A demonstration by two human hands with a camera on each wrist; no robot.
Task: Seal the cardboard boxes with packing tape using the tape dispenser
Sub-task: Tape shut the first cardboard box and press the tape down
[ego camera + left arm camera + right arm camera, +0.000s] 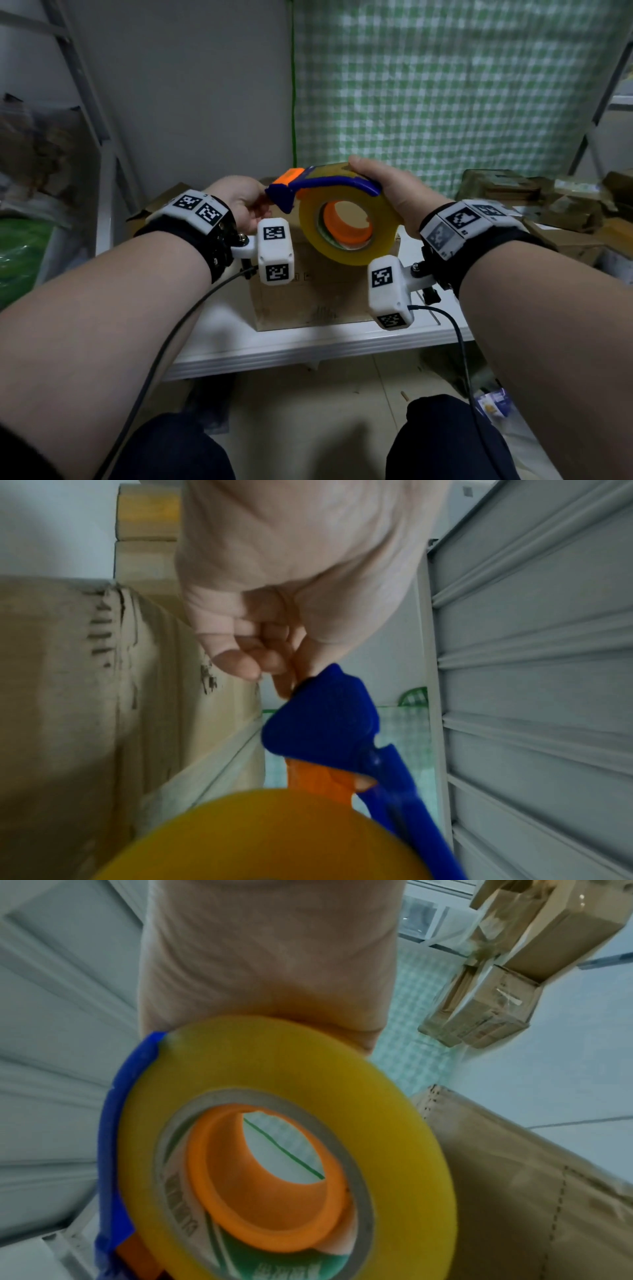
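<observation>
A blue and orange tape dispenser (pixel 325 186) carries a big yellowish tape roll (pixel 349 226) and hangs in the air above a closed cardboard box (pixel 308 294). My right hand (pixel 383 192) grips the dispenser from the right, thumb on top and palm against the roll (pixel 274 1056). The other fingers of this hand are hidden. My left hand (pixel 255 205) pinches the dispenser's front cutter end (pixel 322 718) with curled fingers (pixel 240 664). I cannot tell whether a tape end lies between them. The box (pixel 514 1191) stands on a white shelf (pixel 308 346).
Bundled cardboard boxes (pixel 548 205) pile up at the right. A green bag (pixel 20 257) and a metal frame (pixel 85 102) stand at the left. A green checked curtain (pixel 445 85) hangs behind. Camera cables trail from both wrists. My knees are below the shelf edge.
</observation>
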